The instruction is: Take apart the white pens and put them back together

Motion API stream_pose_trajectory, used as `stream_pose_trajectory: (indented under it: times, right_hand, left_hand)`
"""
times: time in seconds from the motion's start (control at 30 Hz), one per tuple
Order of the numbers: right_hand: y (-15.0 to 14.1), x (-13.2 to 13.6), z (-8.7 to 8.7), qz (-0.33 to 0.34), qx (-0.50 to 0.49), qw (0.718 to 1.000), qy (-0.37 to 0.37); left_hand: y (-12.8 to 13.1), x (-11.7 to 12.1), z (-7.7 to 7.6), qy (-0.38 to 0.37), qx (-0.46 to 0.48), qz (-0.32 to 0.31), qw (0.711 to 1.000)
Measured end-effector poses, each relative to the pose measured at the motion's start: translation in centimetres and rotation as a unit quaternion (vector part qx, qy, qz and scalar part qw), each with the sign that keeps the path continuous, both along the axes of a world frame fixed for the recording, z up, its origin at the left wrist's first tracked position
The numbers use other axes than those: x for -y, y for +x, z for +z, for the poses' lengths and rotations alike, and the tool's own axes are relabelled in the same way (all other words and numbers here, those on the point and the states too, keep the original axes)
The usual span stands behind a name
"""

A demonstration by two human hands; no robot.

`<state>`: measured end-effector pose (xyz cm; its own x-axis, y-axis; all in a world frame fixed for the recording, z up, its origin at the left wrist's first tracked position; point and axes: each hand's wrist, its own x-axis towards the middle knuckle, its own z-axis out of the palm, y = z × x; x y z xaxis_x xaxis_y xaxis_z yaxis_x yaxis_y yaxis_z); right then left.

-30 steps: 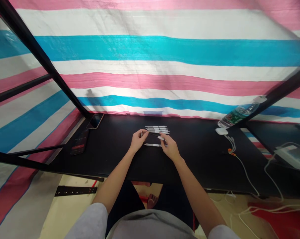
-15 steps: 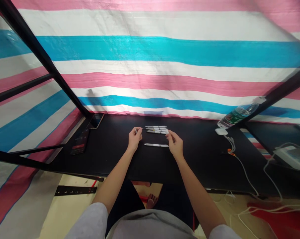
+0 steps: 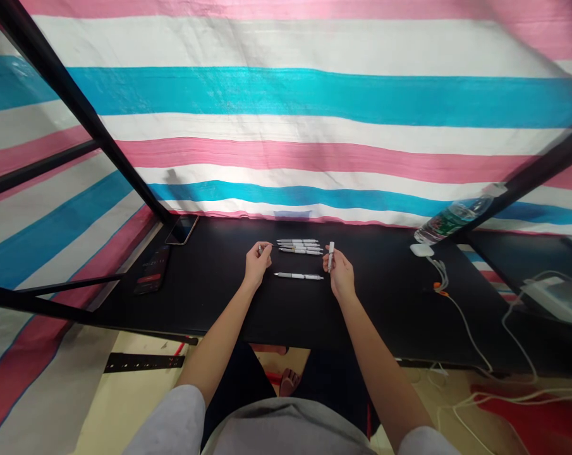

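Observation:
My left hand is closed, its fingers pinching a small silvery piece; its exact kind I cannot make out. To the right, my right hand grips a short white pen barrel between thumb and fingers, pointing away from me. Between the hands, several white pens lie side by side on the black table. Nearer to me, a single white pen with a grey grip lies apart from that row, tip to the left.
Two phones, one at the back and one nearer, lie at the table's left. At the right stand a water bottle, leaning, and a white charger with cables. Black frame bars and striped sheeting enclose the table.
My right hand has moved slightly right, away from the row of pens, and the white barrel in it has turned to point away from me. My left hand has barely moved.

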<state>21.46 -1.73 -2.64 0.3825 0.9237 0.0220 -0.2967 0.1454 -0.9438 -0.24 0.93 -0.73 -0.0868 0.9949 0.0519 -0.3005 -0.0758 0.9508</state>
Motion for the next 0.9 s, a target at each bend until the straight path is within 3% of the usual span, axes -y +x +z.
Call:
stream_pose_trajectory:
  times: [0.9]
  right_hand:
    - [-0.39, 0.22, 0.41, -0.004, -0.002, 1.000, 0.020]
  left_hand:
    - [0.08, 0.03, -0.03, -0.006, 0.009, -0.001, 1.000]
